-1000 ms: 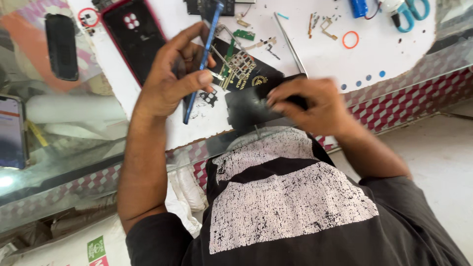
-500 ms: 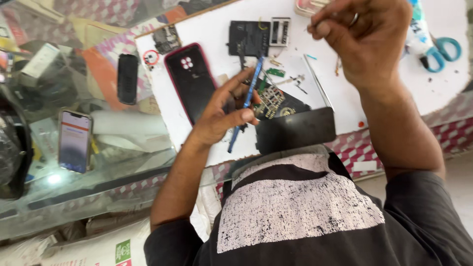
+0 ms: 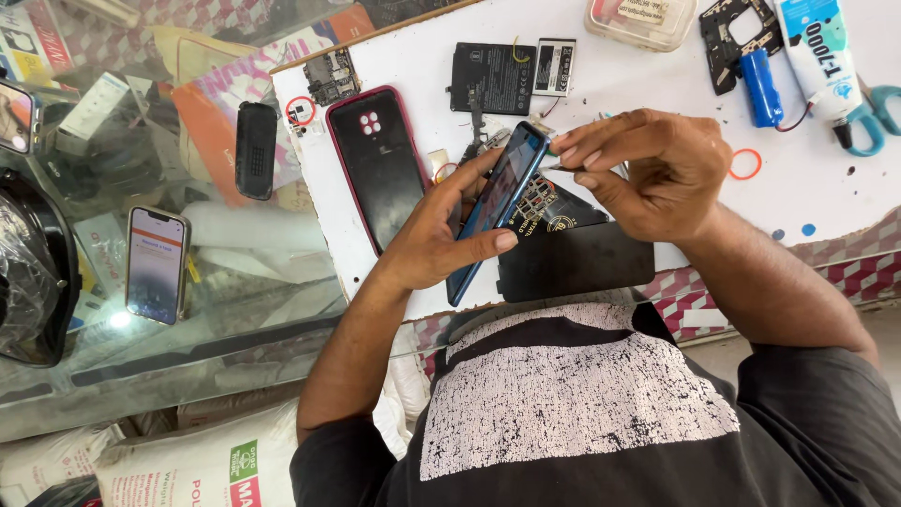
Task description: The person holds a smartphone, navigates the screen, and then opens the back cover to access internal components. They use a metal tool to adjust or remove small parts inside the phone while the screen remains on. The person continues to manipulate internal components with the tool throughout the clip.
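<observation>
Where right hand (image 3: 657, 174) hovered high, now pinching blue phone (image 3: 497, 207) edge — left hand (image 3: 432, 239) gripping.

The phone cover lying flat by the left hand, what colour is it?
Black with a dark red rim, in the head view.

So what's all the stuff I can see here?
blue phone: 1, blue, held on edge in left hand
phone cover: 1, black with red rim, on white board
battery: 1, black, top of board
glue tube: 1, white and blue, top right
scissors: 1, teal handles, right edge
lit phone: 1, on glass counter
left hand: grips blue phone
right hand: fingers pinch a thin tool at the phone's top
</observation>
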